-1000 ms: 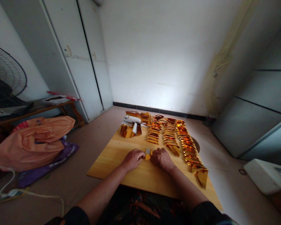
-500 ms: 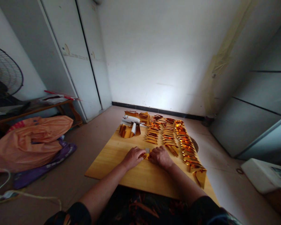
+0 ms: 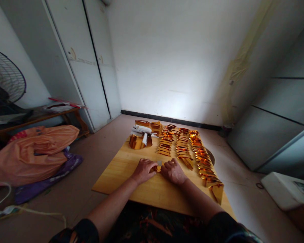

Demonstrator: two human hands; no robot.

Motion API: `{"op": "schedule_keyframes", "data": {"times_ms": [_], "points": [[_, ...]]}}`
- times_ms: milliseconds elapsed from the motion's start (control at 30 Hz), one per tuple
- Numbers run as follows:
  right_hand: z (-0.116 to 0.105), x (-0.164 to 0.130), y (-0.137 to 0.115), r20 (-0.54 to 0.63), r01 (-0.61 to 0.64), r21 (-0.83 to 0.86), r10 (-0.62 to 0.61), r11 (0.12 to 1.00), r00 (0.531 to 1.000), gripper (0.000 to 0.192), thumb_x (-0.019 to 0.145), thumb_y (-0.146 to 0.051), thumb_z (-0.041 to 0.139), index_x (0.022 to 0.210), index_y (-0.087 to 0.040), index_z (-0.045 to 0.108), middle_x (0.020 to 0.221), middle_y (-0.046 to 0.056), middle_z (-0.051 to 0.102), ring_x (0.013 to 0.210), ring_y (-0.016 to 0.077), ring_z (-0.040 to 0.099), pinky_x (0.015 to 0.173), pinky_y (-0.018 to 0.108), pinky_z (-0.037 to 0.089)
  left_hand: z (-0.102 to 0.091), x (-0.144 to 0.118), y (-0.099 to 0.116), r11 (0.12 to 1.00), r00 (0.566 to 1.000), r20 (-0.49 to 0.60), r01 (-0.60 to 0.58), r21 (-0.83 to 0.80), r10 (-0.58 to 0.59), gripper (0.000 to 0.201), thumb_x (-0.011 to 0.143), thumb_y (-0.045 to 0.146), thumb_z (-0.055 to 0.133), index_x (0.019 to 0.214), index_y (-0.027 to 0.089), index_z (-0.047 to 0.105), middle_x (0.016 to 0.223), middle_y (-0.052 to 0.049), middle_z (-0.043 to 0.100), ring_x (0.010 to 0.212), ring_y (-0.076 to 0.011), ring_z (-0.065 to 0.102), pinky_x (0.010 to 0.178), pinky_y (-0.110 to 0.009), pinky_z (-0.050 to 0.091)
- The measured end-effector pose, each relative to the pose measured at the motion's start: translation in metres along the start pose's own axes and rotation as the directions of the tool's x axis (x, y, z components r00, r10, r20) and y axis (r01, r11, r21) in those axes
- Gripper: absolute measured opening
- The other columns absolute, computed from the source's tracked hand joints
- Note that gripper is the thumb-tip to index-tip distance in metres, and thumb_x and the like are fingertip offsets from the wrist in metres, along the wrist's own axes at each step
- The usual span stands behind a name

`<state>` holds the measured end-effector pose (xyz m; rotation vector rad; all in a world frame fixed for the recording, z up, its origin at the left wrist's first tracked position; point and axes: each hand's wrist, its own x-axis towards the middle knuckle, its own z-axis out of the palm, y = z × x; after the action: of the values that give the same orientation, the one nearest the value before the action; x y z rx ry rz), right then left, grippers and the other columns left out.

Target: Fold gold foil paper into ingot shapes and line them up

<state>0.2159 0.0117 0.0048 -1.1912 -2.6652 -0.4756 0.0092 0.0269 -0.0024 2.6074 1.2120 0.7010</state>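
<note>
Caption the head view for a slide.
Left hand and right hand hold a small gold piece over a wooden board, near rows of folded gold pieces.

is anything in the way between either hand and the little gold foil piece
Nothing visible: the left hand and the right hand hold the gold foil piece from either side. The rows of folded gold foil lie beyond it and to the right.

Can't make out fingertips of left hand (image 3: 144,171) or right hand (image 3: 174,171) | see gold piece (image 3: 158,168) only partly, between them | lose fan (image 3: 7,75) past left edge | can't read lettering on purple bag (image 3: 50,180)
</note>
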Motion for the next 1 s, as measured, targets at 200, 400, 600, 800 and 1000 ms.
{"op": "schedule_keyframes", "data": {"times_ms": [200,400,600,800,1000], "points": [[-0.005,-0.001,-0.006,0.049,-0.091,0.045,0.089,0.995,0.995,0.024,0.095,-0.034,0.045,0.087,-0.019,0.063,0.081,0.006,0.063,0.079,0.0179,0.051,0.073,0.033,0.026,-0.003,-0.003,0.006,0.998,0.998,-0.047,-0.028,0.05,0.03,0.02,0.078,0.023,0.063,0.097,0.024,0.062,0.092,-0.001,0.07,0.087,-0.0184,0.061,0.103,-0.044,0.024],[-0.006,-0.001,-0.007,0.072,-0.188,0.118,0.181,0.975,0.981,0.024,0.091,-0.038,0.051,0.084,-0.019,0.064,0.085,0.005,0.063,0.084,0.0176,0.052,0.074,0.031,0.026,-0.004,-0.004,0.008,0.996,0.996,-0.08,-0.041,0.078,0.047,0.009,0.083,0.021,0.056,0.087,0.024,0.063,0.086,0.001,0.07,0.08,-0.0158,0.062,0.107,-0.046,0.019],[-0.002,-0.005,-0.007,0.07,-0.243,0.184,0.234,0.952,0.97,0.02,0.088,-0.039,0.055,0.088,-0.02,0.063,0.09,0.004,0.062,0.089,0.018,0.051,0.076,0.03,0.027,0.001,-0.003,0.004,0.996,0.993,-0.098,-0.05,0.078,0.058,0.014,0.087,0.019,0.052,0.084,0.023,0.064,0.078,0.001,0.069,0.077,-0.0144,0.061,0.104,-0.043,0.025],[0.003,-0.002,-0.007,0.11,-0.375,0.259,0.359,0.89,0.927,0.018,0.092,-0.024,0.048,0.091,-0.021,0.066,0.093,0.004,0.063,0.09,0.0162,0.053,0.076,0.028,0.029,0.004,0.003,0.003,1.0,0.995,-0.095,-0.017,0.026,0.019,0.015,0.087,0.017,0.051,0.088,0.022,0.064,0.079,0.0,0.07,0.077,-0.0153,0.061,0.088,-0.036,0.036],[0.007,0.001,-0.006,0.137,-0.429,0.316,0.407,0.846,0.903,0.018,0.091,-0.022,0.05,0.089,-0.022,0.068,0.092,0.003,0.064,0.091,0.0157,0.055,0.076,0.026,0.032,0.008,0.003,0.0,0.998,0.996,-0.076,0.055,-0.015,-0.056,0.026,0.077,0.006,0.054,0.094,0.022,0.064,0.086,-0.002,0.069,0.084,-0.0172,0.06,0.084,-0.033,0.04]]}}
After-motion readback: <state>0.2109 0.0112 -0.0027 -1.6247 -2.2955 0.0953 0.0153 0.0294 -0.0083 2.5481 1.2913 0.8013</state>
